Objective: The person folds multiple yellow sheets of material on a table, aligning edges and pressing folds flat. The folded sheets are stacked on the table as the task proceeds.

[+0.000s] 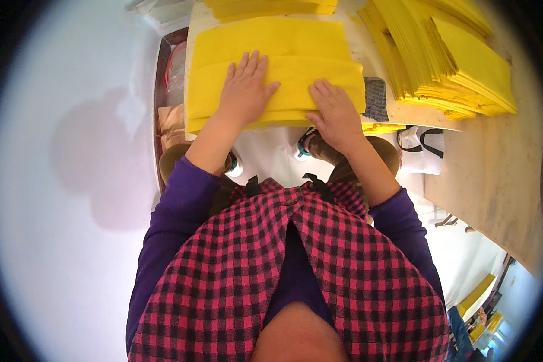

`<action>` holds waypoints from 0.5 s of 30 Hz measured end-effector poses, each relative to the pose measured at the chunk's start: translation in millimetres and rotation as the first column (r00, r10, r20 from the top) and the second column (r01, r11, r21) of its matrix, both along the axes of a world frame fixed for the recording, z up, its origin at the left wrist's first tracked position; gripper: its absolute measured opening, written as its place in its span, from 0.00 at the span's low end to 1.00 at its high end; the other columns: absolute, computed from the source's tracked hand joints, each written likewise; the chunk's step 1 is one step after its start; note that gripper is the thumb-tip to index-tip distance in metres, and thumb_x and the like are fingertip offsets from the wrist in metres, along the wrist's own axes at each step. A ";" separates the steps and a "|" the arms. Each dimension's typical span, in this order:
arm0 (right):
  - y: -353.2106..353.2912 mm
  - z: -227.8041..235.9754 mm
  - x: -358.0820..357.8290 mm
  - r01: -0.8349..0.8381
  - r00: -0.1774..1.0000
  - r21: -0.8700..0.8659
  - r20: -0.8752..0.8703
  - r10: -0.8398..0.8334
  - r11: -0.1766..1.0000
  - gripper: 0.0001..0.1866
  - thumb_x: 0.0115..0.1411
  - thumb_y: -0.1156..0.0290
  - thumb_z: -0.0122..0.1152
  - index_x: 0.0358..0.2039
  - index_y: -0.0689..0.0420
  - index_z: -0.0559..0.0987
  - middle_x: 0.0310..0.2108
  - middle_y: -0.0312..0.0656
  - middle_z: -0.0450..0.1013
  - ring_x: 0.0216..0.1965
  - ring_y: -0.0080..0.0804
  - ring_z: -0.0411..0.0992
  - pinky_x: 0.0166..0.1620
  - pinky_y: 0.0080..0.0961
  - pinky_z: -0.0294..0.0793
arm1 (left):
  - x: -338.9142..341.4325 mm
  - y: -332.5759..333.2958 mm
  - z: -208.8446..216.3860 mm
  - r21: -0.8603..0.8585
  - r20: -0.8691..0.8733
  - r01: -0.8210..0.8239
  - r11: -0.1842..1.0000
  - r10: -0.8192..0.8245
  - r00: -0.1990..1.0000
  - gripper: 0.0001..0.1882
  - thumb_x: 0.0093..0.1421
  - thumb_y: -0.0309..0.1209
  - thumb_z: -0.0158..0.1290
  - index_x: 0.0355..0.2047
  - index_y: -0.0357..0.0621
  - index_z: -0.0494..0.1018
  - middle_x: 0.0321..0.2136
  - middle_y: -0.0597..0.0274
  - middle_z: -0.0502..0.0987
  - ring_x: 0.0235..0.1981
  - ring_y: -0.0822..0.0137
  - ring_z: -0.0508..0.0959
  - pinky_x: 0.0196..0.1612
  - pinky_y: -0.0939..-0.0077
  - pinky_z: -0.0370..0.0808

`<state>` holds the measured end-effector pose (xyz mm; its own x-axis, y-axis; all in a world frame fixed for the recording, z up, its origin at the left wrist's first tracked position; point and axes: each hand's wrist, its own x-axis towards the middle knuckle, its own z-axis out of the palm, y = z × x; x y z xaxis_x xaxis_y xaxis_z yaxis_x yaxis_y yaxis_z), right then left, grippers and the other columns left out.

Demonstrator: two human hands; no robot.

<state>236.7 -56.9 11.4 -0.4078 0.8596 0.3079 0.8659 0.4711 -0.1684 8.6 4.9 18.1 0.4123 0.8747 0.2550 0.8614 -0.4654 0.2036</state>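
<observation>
Yellow fabric (271, 37) lies on the table in front of me, its near part folded over into a wide band. My left hand (247, 89) rests flat on this fold, fingers spread and pointing away from me. Farther right on the same band, my right hand (335, 113) lies palm down with its fingers stretched out and the thumb apart. Neither hand grips anything. Under the fold's near edge, further yellow layers show; how many there are I cannot tell.
Tall stacks of folded yellow fabric (440, 66) stand on the table at the right, and more yellow fabric (271, 7) lies at the far edge. A dark grey cloth (376, 99) sits beside my work. Below the tabletop hangs a white bag (422, 154) with black handles. A white wall (72, 181) borders the left.
</observation>
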 end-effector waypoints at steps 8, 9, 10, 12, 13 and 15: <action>-1.3 12.7 -14.2 0.058 0.997 0.030 -0.060 -0.056 0.998 0.32 0.57 0.53 0.57 0.57 0.60 0.67 0.60 0.48 0.63 0.64 0.42 0.57 0.65 0.43 0.52 | 2.9 0.2 -8.8 -0.038 -0.035 -0.071 0.997 0.070 0.997 0.34 0.64 0.50 0.41 0.64 0.40 0.55 0.66 0.49 0.53 0.68 0.53 0.49 0.67 0.53 0.43; -1.2 12.8 -14.1 0.063 0.996 0.037 -0.072 -0.060 0.997 0.32 0.57 0.53 0.57 0.57 0.60 0.67 0.60 0.48 0.63 0.64 0.42 0.57 0.65 0.43 0.52 | 3.2 0.4 -8.6 -0.053 -0.053 -0.076 0.996 0.073 0.996 0.34 0.65 0.50 0.41 0.64 0.41 0.54 0.66 0.50 0.53 0.68 0.53 0.50 0.67 0.52 0.44; -1.0 13.0 -12.6 0.064 0.994 0.057 -0.089 -0.059 0.996 0.32 0.57 0.54 0.57 0.57 0.60 0.67 0.60 0.48 0.63 0.64 0.42 0.57 0.65 0.43 0.52 | 3.5 0.7 -8.2 -0.050 -0.066 -0.077 0.996 0.073 0.995 0.34 0.65 0.50 0.41 0.65 0.42 0.54 0.66 0.50 0.53 0.68 0.53 0.50 0.67 0.52 0.45; -4.8 12.5 -8.9 0.089 0.990 0.034 -0.117 -0.084 0.995 0.31 0.58 0.54 0.57 0.57 0.60 0.67 0.59 0.48 0.64 0.64 0.42 0.57 0.65 0.43 0.51 | 3.9 1.0 -8.9 -0.043 -0.073 -0.079 0.996 0.075 0.994 0.33 0.65 0.50 0.40 0.65 0.43 0.54 0.66 0.50 0.52 0.68 0.53 0.50 0.67 0.51 0.46; -6.1 12.4 -7.3 0.110 0.986 -0.004 -0.122 -0.110 0.994 0.31 0.58 0.54 0.57 0.57 0.60 0.68 0.59 0.48 0.64 0.64 0.42 0.57 0.65 0.43 0.51 | 3.9 0.7 -9.6 -0.039 -0.069 -0.079 0.996 0.076 0.995 0.33 0.65 0.50 0.40 0.65 0.43 0.54 0.66 0.50 0.52 0.68 0.52 0.50 0.67 0.51 0.46; -6.0 12.2 -7.6 0.084 0.986 0.010 -0.149 -0.081 0.996 0.32 0.58 0.56 0.58 0.58 0.62 0.66 0.60 0.50 0.62 0.64 0.46 0.56 0.64 0.44 0.52 | 3.9 0.0 -11.2 -0.034 -0.053 -0.076 0.997 0.075 0.996 0.34 0.65 0.50 0.40 0.65 0.43 0.54 0.66 0.49 0.52 0.68 0.52 0.50 0.67 0.51 0.45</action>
<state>229.1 -63.0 23.6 -0.2845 0.8829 0.3737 0.8680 0.4027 -0.2906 12.5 4.9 6.9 0.3567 0.9119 0.2030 0.9036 -0.3919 0.1728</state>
